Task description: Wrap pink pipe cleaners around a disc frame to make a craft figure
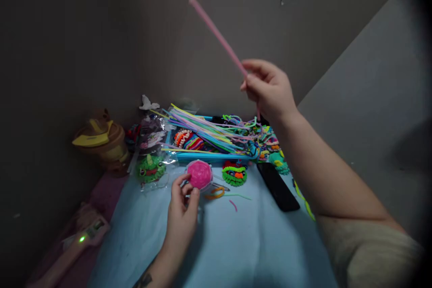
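My right hand (270, 92) is raised high in front of the wall, its fingers pinched on a pink pipe cleaner (219, 36). The longer part of the pipe cleaner slants up and to the left, and a short end hangs below the hand. Lower down, my left hand (184, 207) grips the near edge of a round pink disc (200, 174) with a pale rim, between thumb and fingers. Beside the disc lie scissors (221, 186), partly hidden, an orange loop (216, 193) and a short pink offcut (233, 205).
Behind stands a blue tray (216, 158) heaped with pastel pipe cleaners (212, 128). A green fuzzy face (234, 174), a bagged green figure (151, 169) and a black phone (278, 186) lie on the blue cloth (229, 247). A brown lidded cup (101, 144) is at left.
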Tool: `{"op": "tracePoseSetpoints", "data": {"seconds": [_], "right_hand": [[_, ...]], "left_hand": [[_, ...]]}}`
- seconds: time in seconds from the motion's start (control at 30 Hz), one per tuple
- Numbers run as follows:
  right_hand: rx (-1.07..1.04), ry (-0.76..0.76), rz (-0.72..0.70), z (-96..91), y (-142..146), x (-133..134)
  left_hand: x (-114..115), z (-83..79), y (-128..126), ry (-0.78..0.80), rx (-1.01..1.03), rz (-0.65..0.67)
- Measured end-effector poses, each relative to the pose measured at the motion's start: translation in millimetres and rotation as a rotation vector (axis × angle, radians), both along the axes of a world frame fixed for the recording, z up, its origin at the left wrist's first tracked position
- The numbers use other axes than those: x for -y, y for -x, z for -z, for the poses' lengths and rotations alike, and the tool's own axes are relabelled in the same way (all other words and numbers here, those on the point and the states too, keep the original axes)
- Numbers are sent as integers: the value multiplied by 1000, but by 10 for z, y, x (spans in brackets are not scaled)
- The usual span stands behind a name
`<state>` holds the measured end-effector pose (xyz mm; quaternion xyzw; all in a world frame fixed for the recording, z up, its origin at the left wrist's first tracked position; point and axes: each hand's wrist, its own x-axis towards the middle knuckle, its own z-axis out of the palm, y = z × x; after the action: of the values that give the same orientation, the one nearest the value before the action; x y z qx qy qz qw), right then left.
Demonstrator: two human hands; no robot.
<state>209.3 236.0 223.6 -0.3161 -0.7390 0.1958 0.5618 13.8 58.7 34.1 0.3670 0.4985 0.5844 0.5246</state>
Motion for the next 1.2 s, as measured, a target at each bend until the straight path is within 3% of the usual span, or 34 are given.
{"op": "tracePoseSetpoints", "data": {"seconds": [0.1, 0.2, 0.3, 0.4, 0.57, 0.8, 1.2], "right_hand": [[343, 68, 74, 312, 0, 660], [588, 53, 97, 872, -115, 1156], [666, 12, 309, 1401, -310, 1450], [629, 42, 440, 1714, -482, 1619], [613, 49, 475, 1843, -609, 1742], [647, 33, 397, 1920, -632, 1750], [714, 68, 364, 1955, -570, 1742]], "left_hand": [[-21, -36, 37, -14, 2, 19], [-39, -105, 58, 15, 49, 97], [-30, -147, 39, 77, 35, 139], [-10, -139, 4, 60, -16, 141], [-3, -113, -24, 64, -93, 112], [13, -130, -43, 68, -227, 103], [24, -127, -42, 111, -321, 148]]}}
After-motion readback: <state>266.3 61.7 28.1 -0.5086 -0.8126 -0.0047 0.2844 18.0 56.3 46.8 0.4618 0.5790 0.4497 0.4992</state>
